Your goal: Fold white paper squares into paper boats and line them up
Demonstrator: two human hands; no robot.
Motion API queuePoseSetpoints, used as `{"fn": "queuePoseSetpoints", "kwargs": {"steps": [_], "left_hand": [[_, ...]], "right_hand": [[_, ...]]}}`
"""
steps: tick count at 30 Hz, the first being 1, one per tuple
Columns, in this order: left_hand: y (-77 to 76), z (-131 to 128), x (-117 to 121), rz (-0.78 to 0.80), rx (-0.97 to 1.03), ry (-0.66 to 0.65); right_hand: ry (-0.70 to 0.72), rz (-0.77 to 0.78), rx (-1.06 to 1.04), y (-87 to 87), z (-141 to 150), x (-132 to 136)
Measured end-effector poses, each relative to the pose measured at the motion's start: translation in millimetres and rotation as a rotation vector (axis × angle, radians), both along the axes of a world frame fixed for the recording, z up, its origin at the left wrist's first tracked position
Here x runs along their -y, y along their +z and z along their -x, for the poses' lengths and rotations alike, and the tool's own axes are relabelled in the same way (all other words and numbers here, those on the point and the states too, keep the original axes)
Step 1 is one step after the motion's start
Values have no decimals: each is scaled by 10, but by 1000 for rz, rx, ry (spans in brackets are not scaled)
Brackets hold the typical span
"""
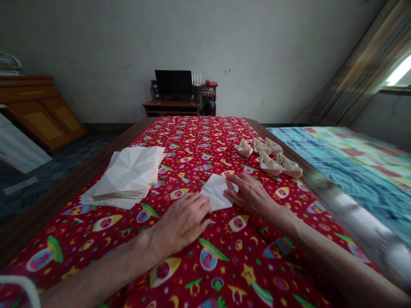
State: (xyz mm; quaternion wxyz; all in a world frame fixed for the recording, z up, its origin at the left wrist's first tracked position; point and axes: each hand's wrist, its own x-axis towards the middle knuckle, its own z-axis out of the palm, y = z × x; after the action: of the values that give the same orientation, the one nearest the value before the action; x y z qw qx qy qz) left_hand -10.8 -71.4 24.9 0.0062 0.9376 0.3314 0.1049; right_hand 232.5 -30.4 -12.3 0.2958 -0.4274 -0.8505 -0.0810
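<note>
A partly folded sheet of white paper lies on the red patterned cloth, between my two hands. My left hand has its fingers bent together at the sheet's left edge. From the other side, my right hand grips the right edge, its thumb and forefinger on the paper. To the left is a stack of creased paper sheets. Several folded paper boat-like shapes stand in a cluster beyond my right hand.
The red cloth covers a long table with a dark wooden edge. A bed stands to the right. Against the far wall are a monitor and a small desk; a wooden cabinet is at left.
</note>
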Motion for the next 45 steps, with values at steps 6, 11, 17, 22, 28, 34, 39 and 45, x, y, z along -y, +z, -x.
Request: {"fn": "queuePoseSetpoints", "kwargs": {"steps": [6,11,17,22,28,34,39,45], "left_hand": [[-2,16,-159,-94,-67,-93],[-27,78,-410,-221,-55,-156],[-138,85,-385,-133,78,-169],[-192,116,-185,-47,101,-162],[-269,132,-179,1,151,-152],[-252,159,-217,-11,168,-172],[-196,225,-234,-18,121,-159],[-234,239,-141,35,129,-207]], "right_hand": [[-128,274,-230,19,40,70],[-164,482,-342,126,101,487],[168,710,-120,325,218,913],[77,289,80,336,80,820],[60,84,381,180,-117,584],[252,80,306,164,-46,486],[361,175,244,236,155,600],[422,409,-47,238,170,549]]}}
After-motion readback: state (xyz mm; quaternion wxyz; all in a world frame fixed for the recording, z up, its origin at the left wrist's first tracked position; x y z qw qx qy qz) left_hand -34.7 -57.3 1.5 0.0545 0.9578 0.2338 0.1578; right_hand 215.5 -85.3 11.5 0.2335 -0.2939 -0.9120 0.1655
